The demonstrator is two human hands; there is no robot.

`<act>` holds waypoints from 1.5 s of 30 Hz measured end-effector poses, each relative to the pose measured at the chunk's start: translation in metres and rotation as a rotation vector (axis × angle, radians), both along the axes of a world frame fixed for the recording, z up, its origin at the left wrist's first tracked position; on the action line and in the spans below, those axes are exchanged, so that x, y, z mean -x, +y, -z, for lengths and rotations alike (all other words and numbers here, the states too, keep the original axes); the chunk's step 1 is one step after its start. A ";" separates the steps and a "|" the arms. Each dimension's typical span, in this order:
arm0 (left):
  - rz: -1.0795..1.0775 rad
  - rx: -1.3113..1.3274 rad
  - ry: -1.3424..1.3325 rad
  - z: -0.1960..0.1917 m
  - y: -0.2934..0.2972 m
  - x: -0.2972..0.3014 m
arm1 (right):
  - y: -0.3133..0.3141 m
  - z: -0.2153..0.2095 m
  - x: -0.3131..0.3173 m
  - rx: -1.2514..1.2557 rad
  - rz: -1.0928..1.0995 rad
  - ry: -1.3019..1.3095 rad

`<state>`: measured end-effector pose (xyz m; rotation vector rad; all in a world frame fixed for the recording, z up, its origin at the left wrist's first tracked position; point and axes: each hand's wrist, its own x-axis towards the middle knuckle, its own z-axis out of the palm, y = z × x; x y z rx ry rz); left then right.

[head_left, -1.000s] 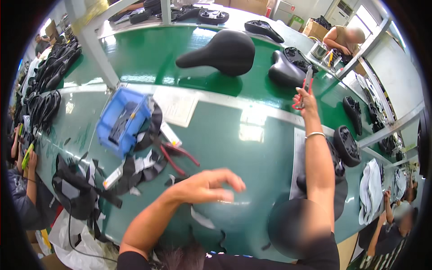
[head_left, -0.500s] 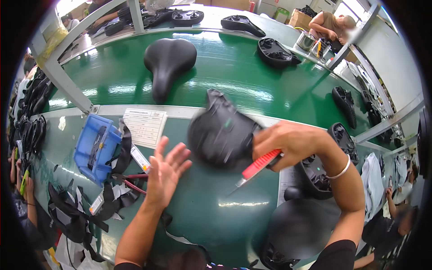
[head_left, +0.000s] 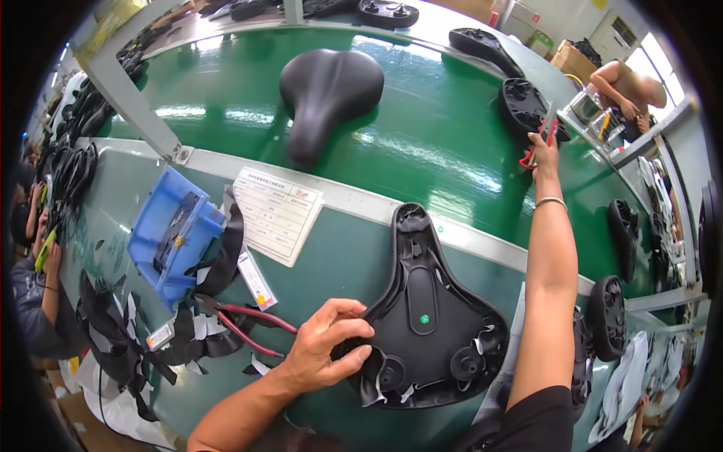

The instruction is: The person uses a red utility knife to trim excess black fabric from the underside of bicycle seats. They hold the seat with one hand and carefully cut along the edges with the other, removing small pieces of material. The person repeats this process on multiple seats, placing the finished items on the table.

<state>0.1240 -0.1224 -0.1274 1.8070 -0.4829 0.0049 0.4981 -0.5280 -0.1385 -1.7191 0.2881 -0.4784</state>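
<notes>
A black bicycle saddle (head_left: 410, 290) lies underside up in front of me, nose pointing away, with loose cover edges around its rim and a green dot in the middle. My left hand (head_left: 327, 348) is curled at its left edge, thumb and fingers around the rim. My right hand (head_left: 545, 154) stretches out over the green belt, closed around a red utility knife (head_left: 550, 129) with its blade upward. Just beyond it lies another upturned saddle (head_left: 520, 102); whether the fingers touch that one I cannot tell.
A finished-looking saddle (head_left: 331, 90) sits upright on the belt (head_left: 429, 143). At left are a blue bin (head_left: 162, 233), red-handled pincers (head_left: 248, 324), black scraps (head_left: 113, 339) and a printed sheet (head_left: 279, 215). More saddles (head_left: 608, 316) lie at right. A co-worker (head_left: 625, 87) sits beyond.
The blurred saddle from my right hand now lies on the table. My right arm has swung up and outward over the belt with the knife. My left hand has moved to the saddle's edge.
</notes>
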 end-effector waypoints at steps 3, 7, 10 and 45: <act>-0.096 0.063 -0.002 -0.001 0.000 -0.001 | 0.014 -0.003 0.019 -0.018 -0.054 0.062; -0.134 -0.144 0.025 -0.001 0.002 0.001 | 0.021 -0.066 0.108 0.078 -0.260 0.349; -0.121 -0.081 -0.008 0.001 -0.004 -0.001 | -0.007 -0.139 0.201 0.305 -0.453 0.553; -0.436 0.264 0.715 -0.069 0.101 0.181 | 0.230 -0.058 0.648 0.959 -0.751 0.205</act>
